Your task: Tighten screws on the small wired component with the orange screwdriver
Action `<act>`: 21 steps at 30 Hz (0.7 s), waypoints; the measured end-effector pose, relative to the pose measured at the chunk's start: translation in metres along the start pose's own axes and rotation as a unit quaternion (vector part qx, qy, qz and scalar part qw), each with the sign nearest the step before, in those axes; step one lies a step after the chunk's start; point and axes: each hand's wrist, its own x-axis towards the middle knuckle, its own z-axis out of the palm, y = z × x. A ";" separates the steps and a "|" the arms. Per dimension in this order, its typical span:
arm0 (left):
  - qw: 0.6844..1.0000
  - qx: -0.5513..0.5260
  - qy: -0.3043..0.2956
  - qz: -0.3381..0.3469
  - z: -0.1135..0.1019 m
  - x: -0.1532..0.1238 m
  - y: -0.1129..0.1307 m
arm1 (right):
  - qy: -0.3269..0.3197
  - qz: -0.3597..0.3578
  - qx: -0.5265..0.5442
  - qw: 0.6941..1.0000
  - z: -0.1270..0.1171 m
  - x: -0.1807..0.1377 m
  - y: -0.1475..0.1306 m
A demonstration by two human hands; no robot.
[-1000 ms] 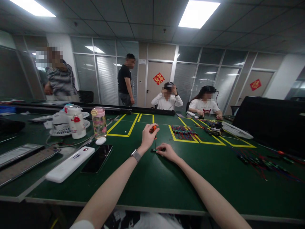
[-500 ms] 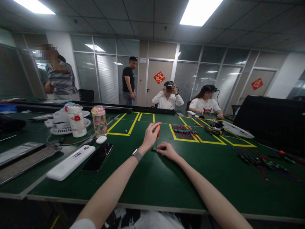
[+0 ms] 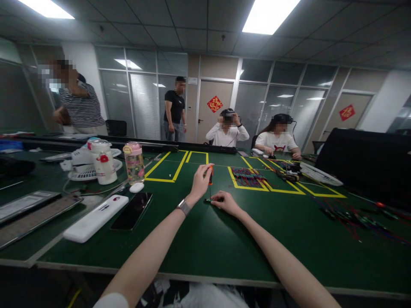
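Observation:
My left hand (image 3: pixel 201 179) is closed round the orange handle of a screwdriver (image 3: pixel 210 176). The shaft points down, nearly upright, and its tip meets or hovers just over a small dark-green circuit board (image 3: pixel 207 200) lying on the green table. Thumb and fingertips of my right hand (image 3: pixel 226 201) pinch the board at its right edge, and the side of that hand rests on the table. Whether a screw sits under the tip is too small to tell.
A bundle of red and blue wired boards (image 3: pixel 248 177) lies inside yellow tape, with more wired boards (image 3: pixel 359 218) at right. Leftward are a black phone (image 3: pixel 131 211), a white oblong device (image 3: pixel 96 218) and a pink-lidded bottle (image 3: pixel 134 162). Several people are across the table.
My left hand and the screwdriver handle have shifted slightly left, leaving the shaft more upright. My right hand and the board have stayed put. The standing person in black has turned.

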 end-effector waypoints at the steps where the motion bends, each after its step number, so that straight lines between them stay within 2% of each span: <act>1: 0.999 -0.026 -0.013 -0.017 0.000 0.001 0.000 | 0.000 0.001 -0.001 1.000 0.000 0.000 0.000; 4: 0.998 -0.052 -0.022 -0.037 0.001 0.003 0.000 | -0.001 0.000 -0.005 1.000 -0.001 0.000 -0.001; 8: 0.999 0.035 0.005 0.018 0.001 0.000 0.006 | -0.003 -0.004 -0.003 1.000 0.000 0.000 0.000; 10: 0.998 0.047 -0.012 0.033 0.001 -0.003 0.009 | -0.001 -0.004 -0.005 1.000 0.000 0.000 0.000; 14: 0.998 0.001 -0.048 0.032 0.002 -0.003 0.011 | -0.001 -0.007 -0.005 1.000 0.000 0.000 0.001; 19: 0.999 0.040 -0.001 0.037 0.001 -0.002 0.008 | -0.002 -0.005 0.001 1.000 0.001 0.001 0.003; 21: 0.998 0.045 -0.003 0.037 0.000 -0.002 0.006 | -0.003 -0.004 -0.001 1.000 0.002 0.001 0.004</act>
